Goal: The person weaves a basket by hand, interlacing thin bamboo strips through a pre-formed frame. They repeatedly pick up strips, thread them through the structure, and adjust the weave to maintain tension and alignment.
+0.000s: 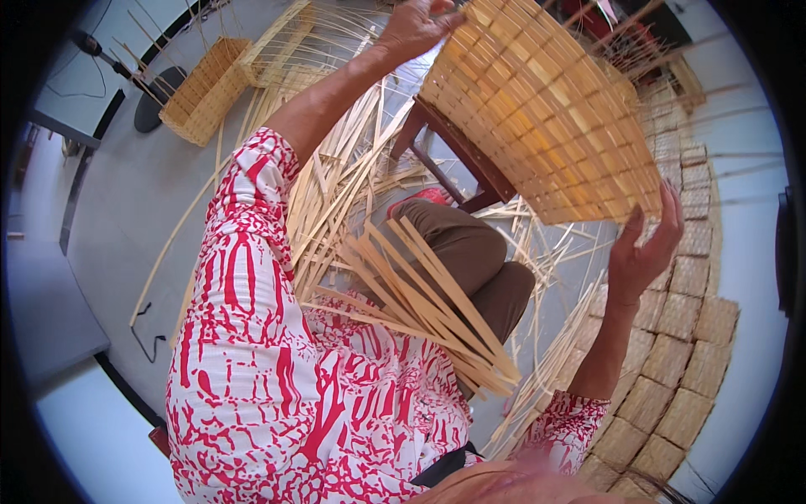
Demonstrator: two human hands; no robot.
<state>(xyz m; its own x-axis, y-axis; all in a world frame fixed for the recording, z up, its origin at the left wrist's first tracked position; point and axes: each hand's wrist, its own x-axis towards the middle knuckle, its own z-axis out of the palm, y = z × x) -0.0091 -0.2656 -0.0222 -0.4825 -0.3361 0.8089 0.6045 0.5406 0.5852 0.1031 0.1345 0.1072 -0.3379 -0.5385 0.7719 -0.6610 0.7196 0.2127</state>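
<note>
A half-woven bamboo basket is tilted over a dark wooden stool, its loose upright strips sticking out at the far right. At its upper left edge, my left hand has bent fingers gripping the rim. My right hand is at the near right corner, with the thumb against the weave and the fingers around the outer side. Across my lap lies a bundle of flat bamboo strips.
Loose bamboo strips are heaped on the floor left of the stool. Farther left stands a rectangular woven basket with upright strips. Stacks of woven pieces line the right wall. A bent dark wire lies on the floor.
</note>
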